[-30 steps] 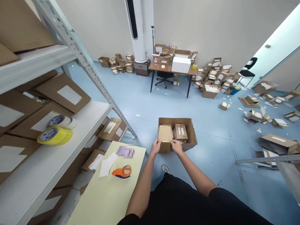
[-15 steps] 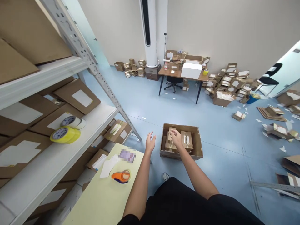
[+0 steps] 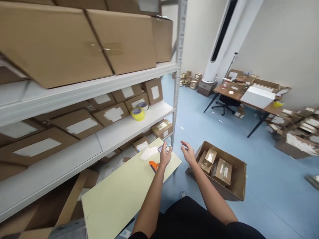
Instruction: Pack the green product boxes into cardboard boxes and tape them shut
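Observation:
My left hand (image 3: 165, 155) hovers above the far right part of a pale yellow table (image 3: 117, 189), fingers apart and holding nothing. Below it lie an orange tape dispenser (image 3: 154, 165), partly covered by my arm, a white paper sheet (image 3: 149, 153) and a flat item half hidden behind the hand. My right hand (image 3: 188, 153) is raised at the left edge of an open cardboard carton (image 3: 238, 177), fingers spread and with nothing in them. Several small taped boxes (image 3: 222, 171) sit inside that carton on the floor.
Metal shelving (image 3: 159, 113) on the left holds cardboard boxes and tape rolls, yellow (image 3: 137, 114) and white. Farther back stands a brown desk (image 3: 231, 95) with a white box (image 3: 258, 96) and a chair under it. Piled boxes (image 3: 294, 122) lie at the right.
My view has turned left toward the shelving. The right hand has gone from over the boxes in the carton to its left edge, nearer my left hand. Both stay empty.

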The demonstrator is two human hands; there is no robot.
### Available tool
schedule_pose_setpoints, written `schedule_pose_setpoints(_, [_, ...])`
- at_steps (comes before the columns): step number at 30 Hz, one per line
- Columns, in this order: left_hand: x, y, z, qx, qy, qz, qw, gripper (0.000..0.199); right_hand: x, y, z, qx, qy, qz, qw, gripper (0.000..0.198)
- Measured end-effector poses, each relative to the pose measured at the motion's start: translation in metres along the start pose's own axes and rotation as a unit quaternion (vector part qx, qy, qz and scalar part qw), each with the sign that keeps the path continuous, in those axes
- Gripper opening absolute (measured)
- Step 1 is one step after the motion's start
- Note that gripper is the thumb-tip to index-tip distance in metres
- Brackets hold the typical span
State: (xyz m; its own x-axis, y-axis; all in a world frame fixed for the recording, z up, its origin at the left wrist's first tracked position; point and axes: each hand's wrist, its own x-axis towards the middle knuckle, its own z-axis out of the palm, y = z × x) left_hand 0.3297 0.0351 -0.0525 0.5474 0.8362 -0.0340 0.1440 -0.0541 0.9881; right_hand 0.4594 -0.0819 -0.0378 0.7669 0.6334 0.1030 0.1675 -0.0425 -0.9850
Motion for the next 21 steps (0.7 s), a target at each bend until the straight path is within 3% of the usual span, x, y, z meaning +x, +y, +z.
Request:
schedule_pose_setpoints(8, [-0.036, -0.025, -0.165, -0.031, 0.127, 0.007, 0.991, 0.069, -0.048, -0.015, 0.155, -0.001, -0.116, -0.033, 0.993, 0.047])
schedule_pose_setpoints(12, [-0.059, -0.034, -0.229, -0.03, 0.19, 0.003, 0.981, 0.069, -0.076, -0.024, 0.207, -0.018, -0.17, -0.066, 0.983, 0.048])
schedule_pose_setpoints(16, [-0.077, -0.042, -0.263, -0.013, 0.217, -0.011, 0.976, 0.063, -0.092, -0.013, 0.226, -0.037, -0.191, -0.048, 0.98, 0.051])
schedule_pose_setpoints(21, [-0.101, -0.064, -0.259, 0.001, 0.216, -0.046, 0.975, 0.062, -0.092, 0.032, 0.215, -0.098, -0.168, -0.02, 0.981, 0.05])
